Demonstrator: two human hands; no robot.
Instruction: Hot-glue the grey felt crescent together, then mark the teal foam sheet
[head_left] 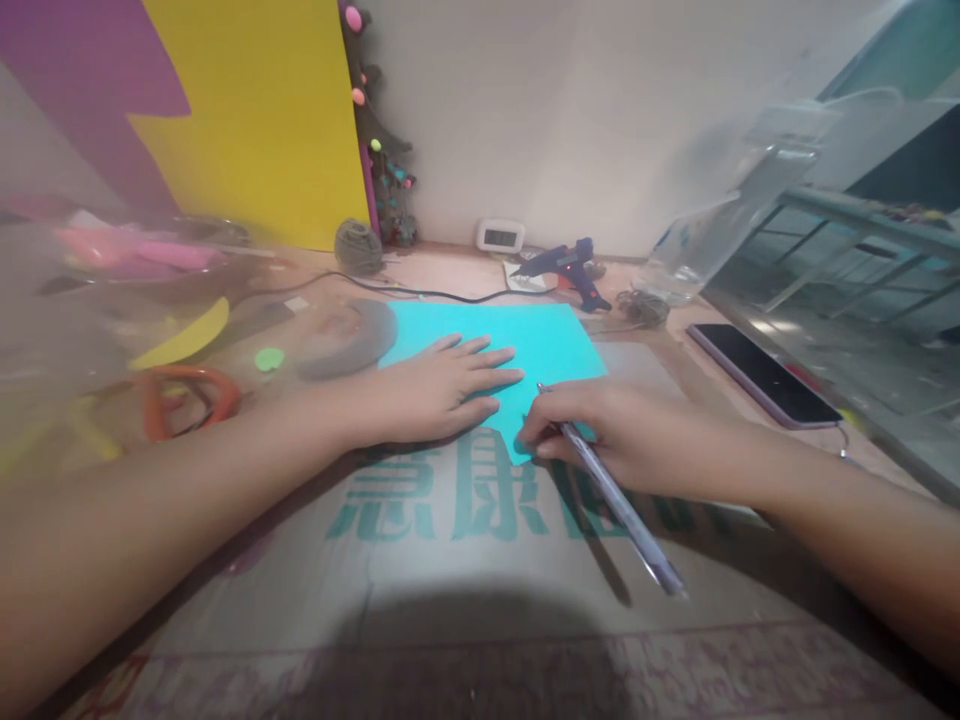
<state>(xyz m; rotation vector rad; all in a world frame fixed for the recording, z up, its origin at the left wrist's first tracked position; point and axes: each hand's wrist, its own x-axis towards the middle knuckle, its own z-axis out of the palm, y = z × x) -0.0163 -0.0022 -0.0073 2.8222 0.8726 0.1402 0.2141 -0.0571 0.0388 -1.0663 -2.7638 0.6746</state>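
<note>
My left hand (435, 390) lies flat with fingers spread on a bright turquoise sheet of paper (517, 330). Its fingertips point right, toward my right hand (592, 430), whose fingers are closed at the sheet's near right corner. A slim, silvery-purple pen (626, 515) is held in that right hand, its long end slanting down toward me. My fingers partly cover the pen's other end and the corner of the sheet. Beneath the paper is a pale board (420, 580) printed with large green characters.
Behind the sheet rest a dark blue glue gun (566, 268), a small white digital clock (500, 236) and a ball of grey yarn (358, 246). At right are a phone (765, 375) and a clear plastic container (720, 220). Orange-handled scissors (191, 395) lie left.
</note>
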